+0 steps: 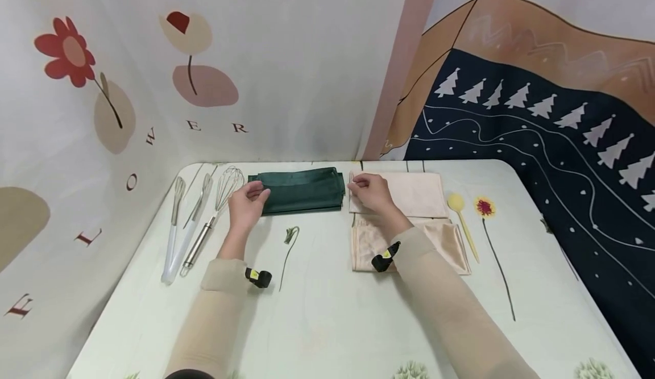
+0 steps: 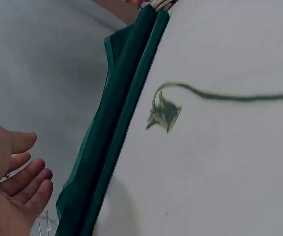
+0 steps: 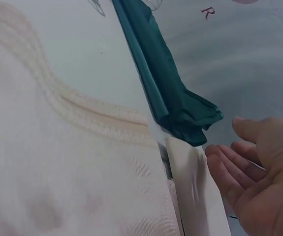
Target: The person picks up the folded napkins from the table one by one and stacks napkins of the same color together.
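A dark green folded cloth [image 1: 302, 191] lies flat near the far edge of the table. My left hand [image 1: 247, 205] is at its left end, with fingers loosely bent and apart from the thumb. In the left wrist view this hand [image 2: 18, 177] holds nothing. At the opposite end of the green cloth, my right hand [image 1: 372, 191] hovers over the left edge of a pale pink folded cloth [image 1: 417, 194]. The right wrist view shows that hand [image 3: 259, 172] with relaxed fingers and nothing in its grasp, just beside the green cloth's rumpled corner [image 3: 200, 115].
A shiny peach folded cloth [image 1: 368, 248] lies in front of the pale pink one. To the left are a steel-handled whisk [image 1: 204, 237] and two white-handled utensils [image 1: 171, 237]. A yellow spoon [image 1: 463, 220] lies at the right, beside a long-stemmed flower [image 1: 485, 207]. Patterned curtains [image 1: 307, 83] hang behind.
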Demonstrator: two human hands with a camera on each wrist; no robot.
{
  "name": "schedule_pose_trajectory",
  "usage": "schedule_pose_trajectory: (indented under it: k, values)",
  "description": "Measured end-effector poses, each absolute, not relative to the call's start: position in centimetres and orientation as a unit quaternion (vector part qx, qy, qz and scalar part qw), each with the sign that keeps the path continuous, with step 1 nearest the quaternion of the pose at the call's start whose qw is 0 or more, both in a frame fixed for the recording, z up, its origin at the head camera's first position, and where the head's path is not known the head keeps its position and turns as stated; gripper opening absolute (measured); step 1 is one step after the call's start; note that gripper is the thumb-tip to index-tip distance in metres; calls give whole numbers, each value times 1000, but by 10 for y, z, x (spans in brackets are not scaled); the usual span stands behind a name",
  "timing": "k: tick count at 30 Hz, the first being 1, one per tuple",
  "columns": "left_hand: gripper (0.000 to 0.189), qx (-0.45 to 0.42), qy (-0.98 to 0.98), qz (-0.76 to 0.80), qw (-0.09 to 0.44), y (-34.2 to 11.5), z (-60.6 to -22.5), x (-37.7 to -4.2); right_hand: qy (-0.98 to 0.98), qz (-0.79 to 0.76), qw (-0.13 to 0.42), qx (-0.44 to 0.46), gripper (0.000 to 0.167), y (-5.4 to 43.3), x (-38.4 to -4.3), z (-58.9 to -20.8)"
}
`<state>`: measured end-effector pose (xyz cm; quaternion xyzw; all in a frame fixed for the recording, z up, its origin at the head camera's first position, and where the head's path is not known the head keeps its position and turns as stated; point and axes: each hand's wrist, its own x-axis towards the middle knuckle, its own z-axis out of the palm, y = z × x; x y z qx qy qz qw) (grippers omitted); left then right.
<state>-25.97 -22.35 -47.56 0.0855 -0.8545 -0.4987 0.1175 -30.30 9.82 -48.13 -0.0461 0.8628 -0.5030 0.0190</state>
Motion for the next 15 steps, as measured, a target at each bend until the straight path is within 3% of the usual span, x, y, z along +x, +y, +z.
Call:
schedule_pose_trajectory:
  k: [7,15]
  values:
    - [42,94,-833,-543,59,-205,-470,-247,847,-529,23,-44,34,116,-289,-479]
    - [42,56,-835,-546,34,-191,-470,-235,840,-541,16,-42,38,134,-274,-478]
